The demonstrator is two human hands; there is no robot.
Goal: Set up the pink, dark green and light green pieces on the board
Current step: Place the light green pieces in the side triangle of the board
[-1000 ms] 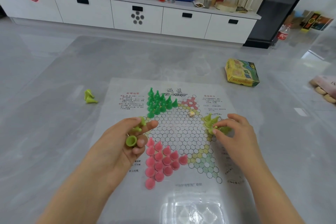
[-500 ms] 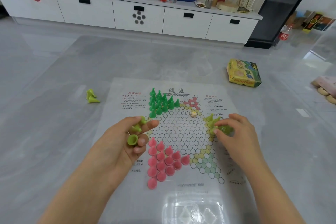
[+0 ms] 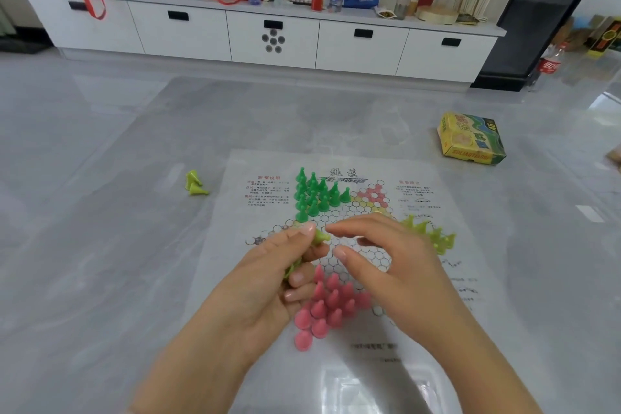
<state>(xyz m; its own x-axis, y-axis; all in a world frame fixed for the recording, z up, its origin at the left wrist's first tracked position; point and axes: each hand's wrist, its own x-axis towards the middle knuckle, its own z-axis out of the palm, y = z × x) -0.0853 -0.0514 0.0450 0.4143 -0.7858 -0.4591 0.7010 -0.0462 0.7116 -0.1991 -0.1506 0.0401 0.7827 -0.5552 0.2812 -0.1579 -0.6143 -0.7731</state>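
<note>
Presently, the observed condition is as follows:

1. The board (image 3: 336, 363), a printed paper sheet with a hexagon grid, lies flat on the grey table (image 3: 100, 245).
2. The dark green pieces (image 3: 316, 193) stand upright in a tight cluster on the far-left part of the grid.
3. The pink pieces (image 3: 324, 307) stand grouped on the near part of the grid, just beside the left hand.
4. A row of light green pieces (image 3: 431, 233) stands at the right edge of the grid, partly hidden behind the right hand.
5. The left hand (image 3: 279, 279) is curled around several light green pieces; one held piece (image 3: 320, 237) juts out between thumb and forefinger.
6. The right hand (image 3: 386, 265) hovers over the grid's centre, thumb and forefinger parted and holding nothing, their tips just beside the jutting piece.
7. Two stray light green pieces (image 3: 195, 183) lie on the table, left of the sheet and well apart from it.
8. A yellow-green box (image 3: 470, 139) rests on the table beyond the sheet's far-right corner.
</note>
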